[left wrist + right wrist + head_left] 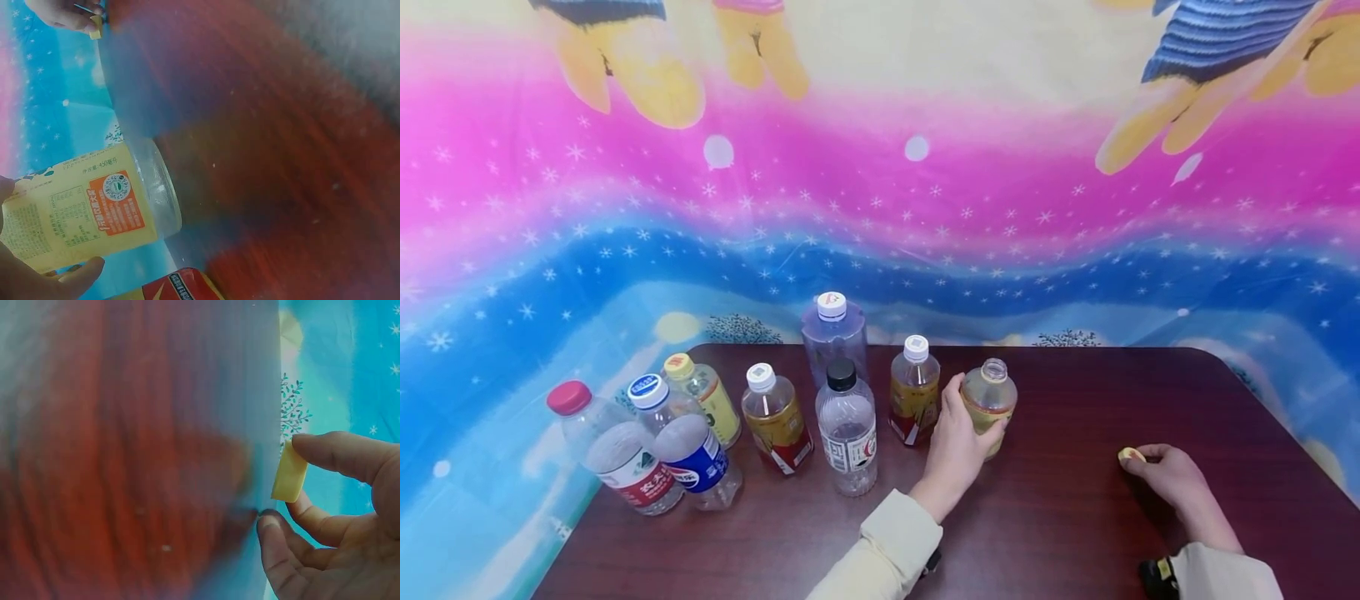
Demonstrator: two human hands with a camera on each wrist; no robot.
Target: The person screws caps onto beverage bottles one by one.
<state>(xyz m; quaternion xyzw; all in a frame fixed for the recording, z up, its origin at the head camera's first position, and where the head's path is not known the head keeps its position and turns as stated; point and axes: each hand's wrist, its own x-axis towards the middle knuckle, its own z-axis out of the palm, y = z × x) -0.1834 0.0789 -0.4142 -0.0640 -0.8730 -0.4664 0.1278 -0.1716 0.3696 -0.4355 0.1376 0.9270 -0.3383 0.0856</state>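
Note:
My left hand (958, 450) grips a clear plastic bottle (988, 392) with a yellow label, its neck bare of any cap. In the left wrist view the same bottle (81, 209) shows printed text and an orange panel on its label, with a thumb and fingers round it. Off to the right, over the table, my right hand (1176, 487) pinches a yellow bottle cap (290, 472) between thumb and finger. Just left of the gripped bottle stands a white-capped bottle (915, 392) with a brown and red label.
Several more capped bottles stand on the left: a red-capped one (625, 450), a blue-and-white-capped one (692, 450), a yellow-capped one (711, 400), a white-capped one (775, 421), a black-capped one (848, 433) and a purple one (835, 333). The dark wooden table (1060, 517) meets a printed cloth backdrop (1000, 208).

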